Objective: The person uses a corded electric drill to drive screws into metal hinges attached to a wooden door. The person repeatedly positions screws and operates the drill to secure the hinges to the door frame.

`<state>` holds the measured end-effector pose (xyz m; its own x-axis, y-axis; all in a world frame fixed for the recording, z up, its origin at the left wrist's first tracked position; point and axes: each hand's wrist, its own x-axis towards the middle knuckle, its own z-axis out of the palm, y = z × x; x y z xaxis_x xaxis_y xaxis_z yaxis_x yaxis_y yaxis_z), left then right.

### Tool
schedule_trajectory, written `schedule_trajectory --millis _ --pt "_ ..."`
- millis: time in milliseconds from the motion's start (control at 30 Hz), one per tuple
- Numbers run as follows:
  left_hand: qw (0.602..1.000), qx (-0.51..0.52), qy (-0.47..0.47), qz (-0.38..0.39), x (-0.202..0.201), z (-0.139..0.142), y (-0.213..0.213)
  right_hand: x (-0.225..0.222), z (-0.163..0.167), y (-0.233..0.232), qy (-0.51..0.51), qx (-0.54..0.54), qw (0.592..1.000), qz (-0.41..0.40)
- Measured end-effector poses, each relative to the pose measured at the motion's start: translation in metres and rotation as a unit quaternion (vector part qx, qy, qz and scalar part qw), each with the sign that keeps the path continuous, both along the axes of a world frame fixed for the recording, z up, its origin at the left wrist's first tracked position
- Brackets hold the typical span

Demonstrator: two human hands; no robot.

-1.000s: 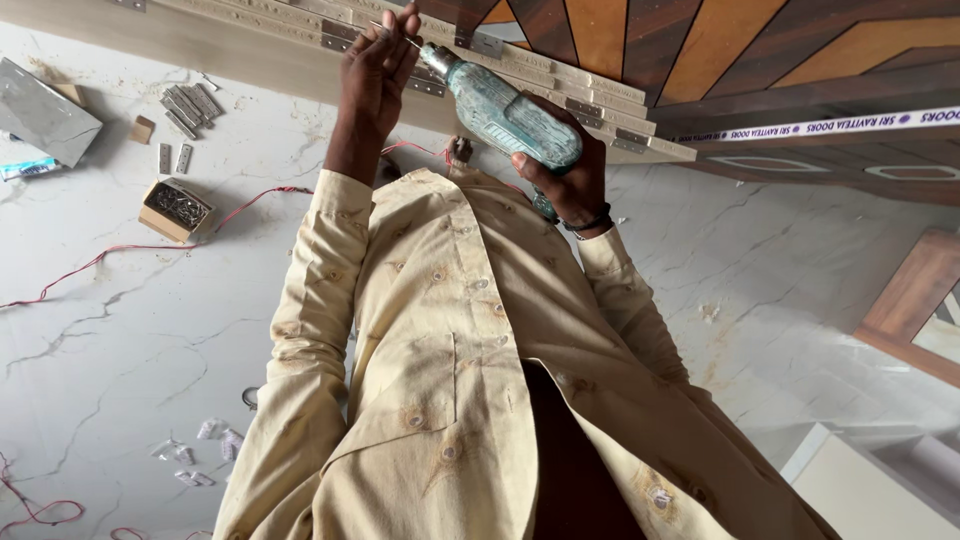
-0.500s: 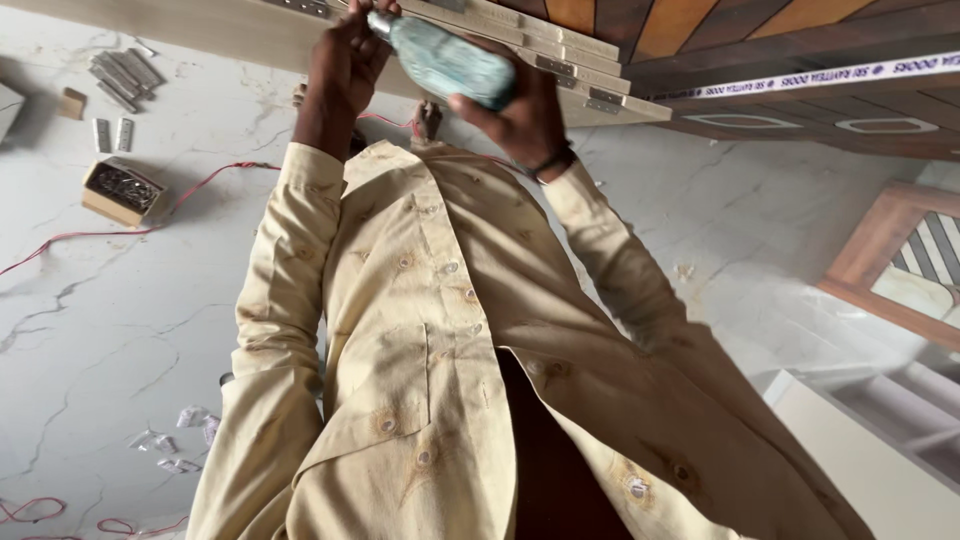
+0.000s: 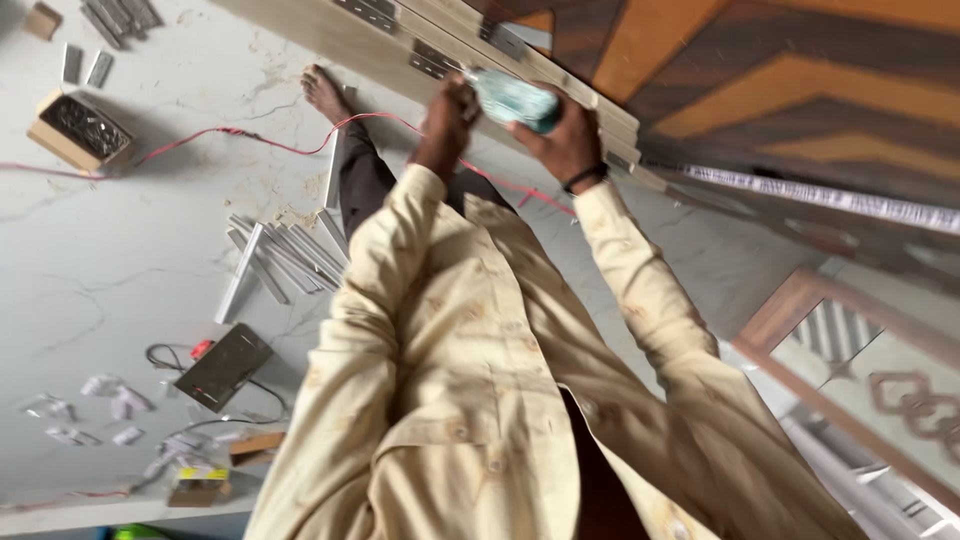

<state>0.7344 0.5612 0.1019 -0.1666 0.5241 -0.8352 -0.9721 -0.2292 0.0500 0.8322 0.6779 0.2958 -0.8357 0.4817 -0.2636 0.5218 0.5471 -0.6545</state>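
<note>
Green and blue-grey, the power drill (image 3: pixel 512 98) sits in the right hand (image 3: pixel 562 140). That grip is closed tight around the back of the tool, and a dark band rings the wrist. The left hand (image 3: pixel 447 112) is curled up at the front of the drill, touching it. The picture is blurry there, so I cannot tell if the left grip is fully closed around the nose or just pressed on it.

The tip of the drill meets a pale door frame (image 3: pixel 400 40) that runs slanted across the top. Small metal hinges (image 3: pixel 432 60) sit along that frame, just beside the hands. Behind it lies a big wooden door (image 3: pixel 760 90) with orange and dark brown stripes. The hands are close to the frame's edge, with little room on that side.

Below the hands, cream shirt sleeves (image 3: pixel 370 270) fill the middle. A bare foot (image 3: pixel 325 92) stands on the white marble floor (image 3: pixel 110 250), touching a red wire (image 3: pixel 250 138) that runs across it. To the left the floor has more open room. Grey metal strips (image 3: pixel 280 255) lie in a loose pile near the leg. A small cardboard box (image 3: pixel 75 130) of screws sits well apart, and a dark flat plate (image 3: pixel 225 365) lies lower down.
</note>
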Motion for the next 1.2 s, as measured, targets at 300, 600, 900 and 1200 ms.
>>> schedule_trajectory --millis 300,600,900,1200 --pt "0.996 0.072 -0.01 0.044 0.011 -0.004 0.009 -0.041 0.0 0.026 -0.153 -0.102 0.98 -0.077" --pt "1.0 0.021 -0.012 0.0 -0.002 -0.011 0.006 -0.08 -0.012 0.032 -0.197 -0.118 0.969 -0.094" --pt "1.0 0.027 -0.011 0.008 0.005 -0.017 0.0 -0.084 -0.009 0.031 -0.183 -0.116 0.975 -0.05" --pt "1.0 0.019 0.012 -0.016 0.0 -0.012 -0.003 -0.083 -0.019 0.034 -0.184 -0.099 0.976 -0.069"
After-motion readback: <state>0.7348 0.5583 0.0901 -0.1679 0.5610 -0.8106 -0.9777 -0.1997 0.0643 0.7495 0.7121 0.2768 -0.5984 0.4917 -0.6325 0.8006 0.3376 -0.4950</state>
